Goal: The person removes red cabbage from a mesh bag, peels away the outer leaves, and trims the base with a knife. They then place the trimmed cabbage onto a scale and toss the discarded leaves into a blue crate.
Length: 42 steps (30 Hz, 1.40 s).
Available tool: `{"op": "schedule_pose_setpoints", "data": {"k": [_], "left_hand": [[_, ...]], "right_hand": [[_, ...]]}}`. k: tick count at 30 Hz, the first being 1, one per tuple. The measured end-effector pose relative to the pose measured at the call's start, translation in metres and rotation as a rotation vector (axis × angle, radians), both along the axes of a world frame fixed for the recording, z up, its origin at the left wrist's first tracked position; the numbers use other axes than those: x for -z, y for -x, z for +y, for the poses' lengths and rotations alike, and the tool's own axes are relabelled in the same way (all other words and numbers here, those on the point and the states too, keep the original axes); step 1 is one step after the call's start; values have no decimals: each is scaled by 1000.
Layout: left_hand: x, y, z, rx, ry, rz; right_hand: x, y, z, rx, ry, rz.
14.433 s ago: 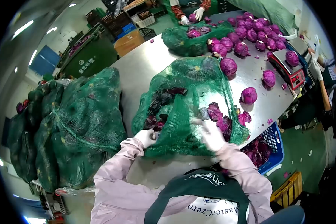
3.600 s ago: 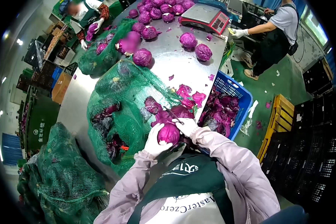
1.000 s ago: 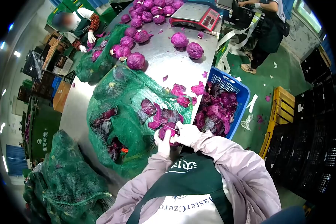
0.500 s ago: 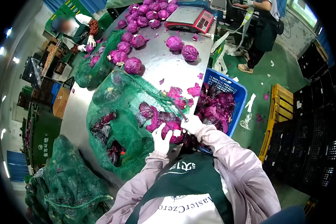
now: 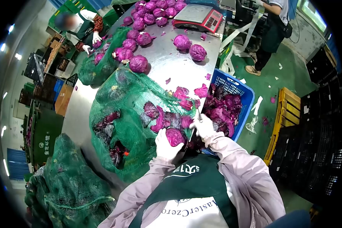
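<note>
White letters on the green apron (image 5: pixel 193 182): "MasterCzero". Left hand (image 5: pixel 166 146) curled tight around a red cabbage (image 5: pixel 175 136), right at the near edge of the steel table (image 5: pixel 167 64). Right hand (image 5: pixel 203 127) clenched on a thin knife (image 5: pixel 198 114), just beside the cabbage. Open green net sack (image 5: pixel 121 102) close by, holding more cabbages. Blue crate (image 5: pixel 237 89) at the right edge, full of purple leaves (image 5: pixel 220 112).

One camera, worn on the person's head, looks forward and steeply down. Its wide, rounded lens bends the edges and leaves black corners. The apron (image 5: pixel 193 182) fills the bottom edge. The left hand (image 5: pixel 166 146) and right hand (image 5: pixel 203 126) sit close, just below centre. The surface (image 5: pixel 167 64) runs away toward the top, and the floor (image 5: pixel 277 83) lies farther off on the right.
</note>
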<state>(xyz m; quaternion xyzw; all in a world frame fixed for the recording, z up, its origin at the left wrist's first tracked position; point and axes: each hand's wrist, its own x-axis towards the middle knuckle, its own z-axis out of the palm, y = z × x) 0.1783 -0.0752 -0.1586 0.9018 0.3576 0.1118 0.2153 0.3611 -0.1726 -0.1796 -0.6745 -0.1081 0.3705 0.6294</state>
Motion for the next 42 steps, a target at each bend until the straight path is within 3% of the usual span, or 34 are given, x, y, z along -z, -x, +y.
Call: {"op": "schedule_pose_setpoints", "data": {"k": [1,2,4,5,6,9,12,15,18,22,23,27,28,29,30,32,34,36,38,41,42], "left_hand": [[2,5,6,-41,151,-75],[4,11,15,-81,305,-150],[30,29,34,-155,575,-244],[29,33,37,-167,672,-285],[28,33,39,-179,770,-332],[38,36,38,-116,603,-307],[29,36,36,-201,830,-390],[34,38,40,-173,840,-399],[34,35,42,-176,831,-403],[29,31,38,-308,845,-358],[-3,19,30,-412,1004,-380],[17,30,30,-163,660,-361],[16,31,26,-107,736,-424],[10,31,21,-64,778,-475],[2,30,15,-24,823,-528],[-8,25,10,41,768,-525],[-12,21,11,101,655,-469],[-32,11,11,165,553,-384],[-52,3,9,213,561,-335],[-57,1,12,273,535,-299],[-59,1,14,282,526,-284]], "right_hand": [[1,-4,-1,119,105,-14],[23,-4,-2,125,53,-180],[-22,7,-8,-184,185,-128],[-9,16,-7,-346,166,-211],[-5,28,-1,-386,79,-453],[-2,43,9,-646,212,-445],[-4,40,14,-720,195,-490],[-5,37,18,-773,190,-618],[2,39,19,-703,110,-770],[-3,44,24,-619,178,-737],[-10,45,27,-592,214,-718],[15,16,36,-246,472,-716],[44,-3,35,-174,525,-631],[47,-19,23,28,412,-520],[45,-36,11,19,591,-436],[29,-46,-12,15,550,-586],[-29,-29,-20,-140,314,-529],[-75,-11,-29,-535,178,-491],[-74,2,-25,-696,95,-695],[-65,-5,-20,-675,3,-551],[-64,-5,-19,-659,4,-663]]}}
